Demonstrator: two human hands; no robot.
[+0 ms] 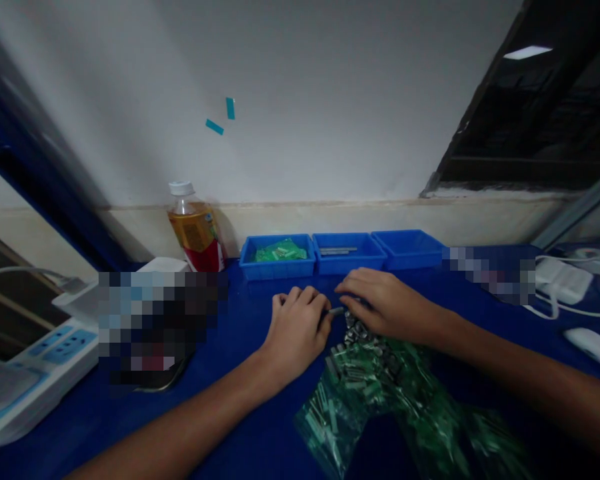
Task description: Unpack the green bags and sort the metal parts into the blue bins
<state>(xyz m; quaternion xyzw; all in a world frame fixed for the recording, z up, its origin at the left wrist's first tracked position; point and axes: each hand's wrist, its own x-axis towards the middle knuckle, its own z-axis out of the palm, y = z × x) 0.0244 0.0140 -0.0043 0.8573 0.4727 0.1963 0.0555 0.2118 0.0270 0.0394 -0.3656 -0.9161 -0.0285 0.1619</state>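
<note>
"Slim grey rod-shaped piece (335, 311) between our two hands, just above or on the blue tabletop (250, 307): what should worry us?"

"Losing it, first. Our left hand (295, 327) has its fingers curled and seems to pinch one end between thumb and forefinger. With so little purchase, a slight roll of the thumb could flip it loose."

"And our right hand (380, 297)?"

"Bent over the loose heap of small dark grey metallic pieces (354, 328), thumb a little apart from the forefinger. We cannot tell whether the hidden fingers hold anything. Its palm sits so near the heap that a careless sweep could scatter pieces across the tabletop, or carry one off unnoticed."

"Would we find a dropped rod again?"

"Perhaps not quickly. The heap lies just beside it, in much the same grey, and the light is dim."

"Then those green-tinted clear plastic bags (327, 427) packed with slender pieces?"

"They lie against the heap, close to our right forearm (500, 357). If our arm drags the slippery film, the heap could shift with it. Whether the bags are sealed, we cannot tell."

"And farther out?"

"The middle blue rectangular plastic tray (337, 267) holds a few slim grey lengths; a hasty reach could knock it."
</note>
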